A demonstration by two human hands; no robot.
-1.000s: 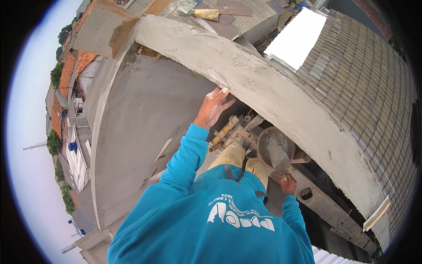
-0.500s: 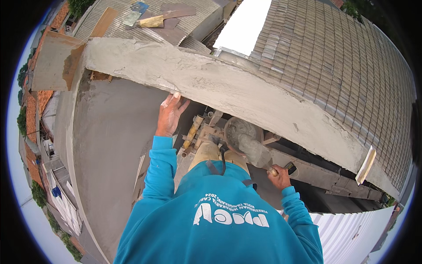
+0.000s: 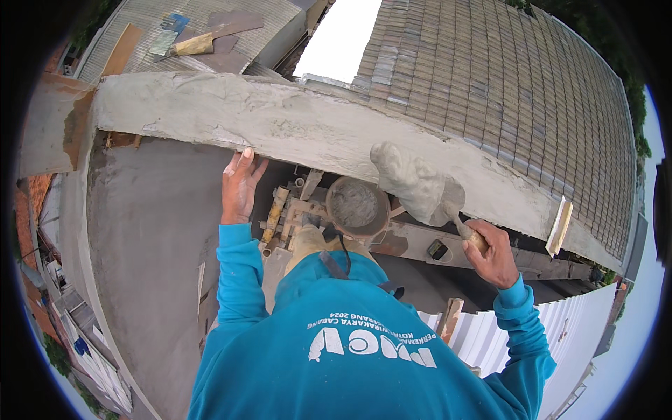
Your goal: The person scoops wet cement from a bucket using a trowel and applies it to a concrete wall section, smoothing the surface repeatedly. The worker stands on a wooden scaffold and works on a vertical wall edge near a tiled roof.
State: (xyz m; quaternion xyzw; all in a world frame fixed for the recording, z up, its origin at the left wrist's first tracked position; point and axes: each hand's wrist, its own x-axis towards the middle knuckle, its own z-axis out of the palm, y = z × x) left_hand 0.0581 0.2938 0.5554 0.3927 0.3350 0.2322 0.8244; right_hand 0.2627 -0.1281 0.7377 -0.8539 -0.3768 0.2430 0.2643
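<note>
My left hand [image 3: 241, 185], fingers apart, touches the lower edge of the rough plastered concrete beam [image 3: 308, 126] with its fingertips. My right hand [image 3: 493, 253] is closed round the handle of a trowel [image 3: 452, 203], which carries a large lump of wet grey mortar [image 3: 409, 182] held against or just before the beam's face. Below and left of that lump sits a round bucket [image 3: 357, 210] with wet mortar inside. My legs show beside it, among some beige pipes and wooden pieces.
Tiled roofing [image 3: 490, 77] and corrugated sheets [image 3: 168, 28] lie beyond the beam. A grey plastered surface [image 3: 140, 231] is at left, a leaning board [image 3: 52, 122] at upper left. A wooden strip [image 3: 559, 225] stands at the beam's right. White corrugated roofing [image 3: 553, 329] is lower right.
The trowel with mortar has come up out of the bucket toward the beam, and my right hand has risen and moved right. The view has turned; my left hand stays at the edge.
</note>
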